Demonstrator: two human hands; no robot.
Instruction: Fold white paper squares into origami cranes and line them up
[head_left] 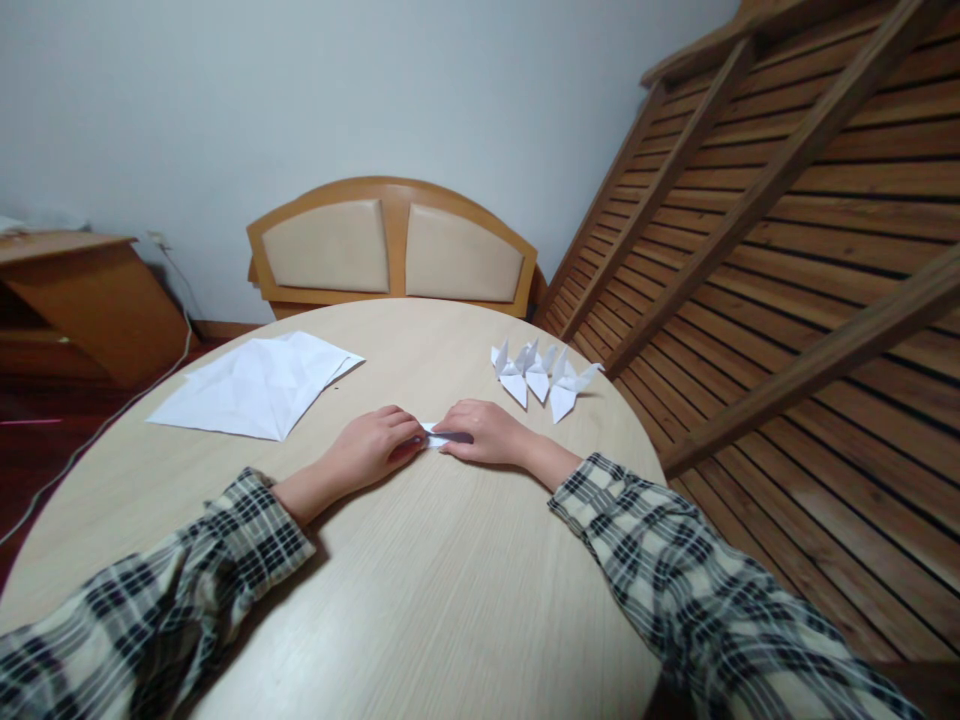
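A small folded piece of white paper point(434, 438) lies on the round table point(420, 600), between my two hands. My left hand point(382, 440) grips its left end with curled fingers. At the other end, my right hand point(486, 432) pinches the paper, with the fingers laid over it and the thumb on the near side. Much of the paper is hidden beneath my fingers. Beyond my right hand stand three white origami cranes point(564, 388), grouped close together with wings spread.
A stack of creased white paper sheets point(251, 390) lies at the table's left. Behind the table is a padded wooden headboard point(397, 240). A slatted wooden frame point(787, 260) leans along the right. At far left stand a wooden desk point(97, 290) and a white cable point(112, 410).
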